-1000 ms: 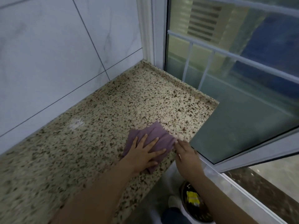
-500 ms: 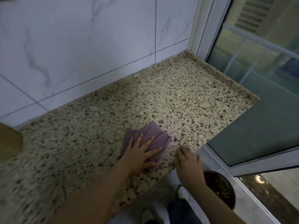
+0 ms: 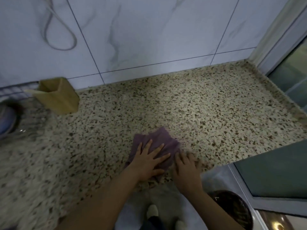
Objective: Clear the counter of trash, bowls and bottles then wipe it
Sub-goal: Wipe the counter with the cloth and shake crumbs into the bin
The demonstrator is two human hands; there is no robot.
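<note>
A purple cloth (image 3: 159, 138) lies flat on the speckled granite counter (image 3: 199, 105) near its front edge. My left hand (image 3: 149, 161) presses on the cloth with fingers spread and straight. Beside it, my right hand (image 3: 186, 170) rests on the counter's front edge, its fingertips touching the cloth's right side.
A wooden holder (image 3: 58, 95) stands at the back left by the tiled wall, beside a wire rack (image 3: 18, 103) with a bowl (image 3: 6, 122) in it. A dark bin (image 3: 234, 211) sits on the floor at lower right. A window (image 3: 289, 67) bounds the counter's right end.
My view has swung left, bringing the wooden holder and rack into sight. Both hands and the cloth have slid left along the counter's front edge, away from the window corner.
</note>
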